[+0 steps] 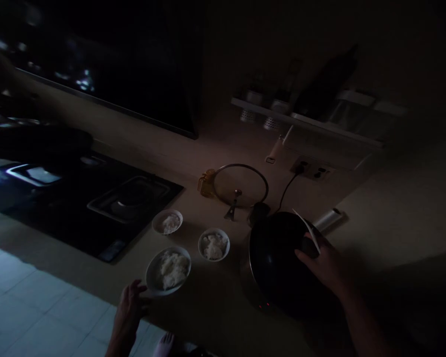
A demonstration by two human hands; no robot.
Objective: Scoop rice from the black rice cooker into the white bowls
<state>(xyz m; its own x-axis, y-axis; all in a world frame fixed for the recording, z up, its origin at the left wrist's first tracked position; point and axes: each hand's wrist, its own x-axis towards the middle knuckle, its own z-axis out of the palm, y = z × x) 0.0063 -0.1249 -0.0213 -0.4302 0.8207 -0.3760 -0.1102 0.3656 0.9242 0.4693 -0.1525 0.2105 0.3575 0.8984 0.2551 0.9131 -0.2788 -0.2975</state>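
Observation:
The room is very dark. My right hand [325, 265] rests on the black lid of a rice cooker [278, 263], fingers closed on its knob, with a white rice paddle [307, 229] sticking up beside them. My left hand [128, 310] reaches to the rim of the largest white bowl of rice [168, 270], fingers curled at its edge. Two smaller bowls of rice [167, 221] [213, 244] stand behind it on the counter.
A glass pan lid [241, 184] leans on the wall beside a yellow object [206, 182]. A black hob [96, 208] lies to the left. A wall socket [314, 169] with a cord, a rack [305, 121] above, and tiled floor [40, 307] at lower left.

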